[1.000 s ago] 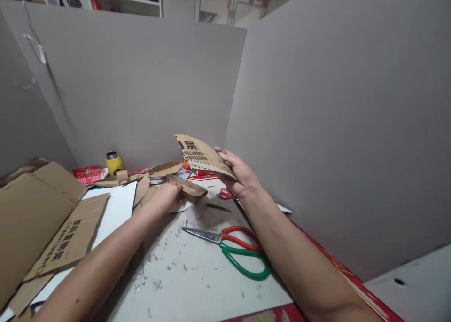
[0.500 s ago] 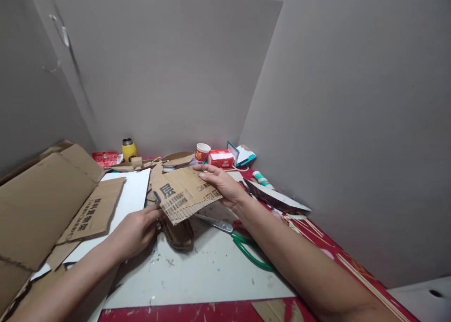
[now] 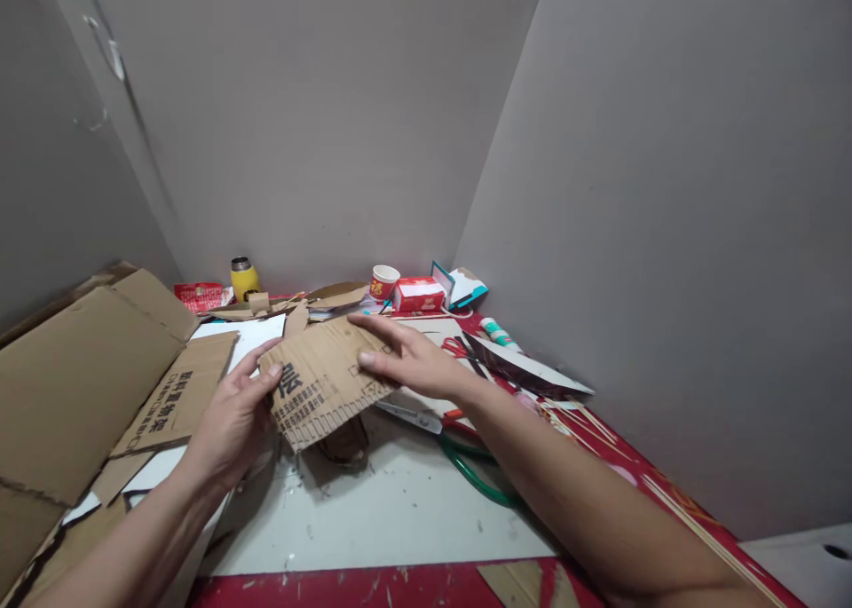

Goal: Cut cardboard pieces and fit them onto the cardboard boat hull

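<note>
Both of my hands hold one printed piece of corrugated cardboard (image 3: pixel 319 382) above the table. My left hand (image 3: pixel 230 417) grips its left edge, thumb on top beside the black printed character. My right hand (image 3: pixel 403 359) pinches its right side, fingers spread over the top face. Under the piece lies a dark brown cardboard scrap (image 3: pixel 346 444), mostly hidden. Scissors with green and red handles (image 3: pixel 466 461) lie on the white board (image 3: pixel 392 519) just beneath my right forearm.
Large flattened cardboard sheets (image 3: pixel 73 386) cover the left side. At the back stand a yellow bottle (image 3: pixel 243 280), a paper cup (image 3: pixel 384 282) and a red box (image 3: pixel 418 295). Small red scissors (image 3: pixel 456 347) and thin sticks (image 3: pixel 679 510) lie right. Grey partition walls enclose the table.
The cardboard piece came down from my raised right hand toward the table. My left hand left the brown scrap and took hold of the piece's left edge. The view tilted down.
</note>
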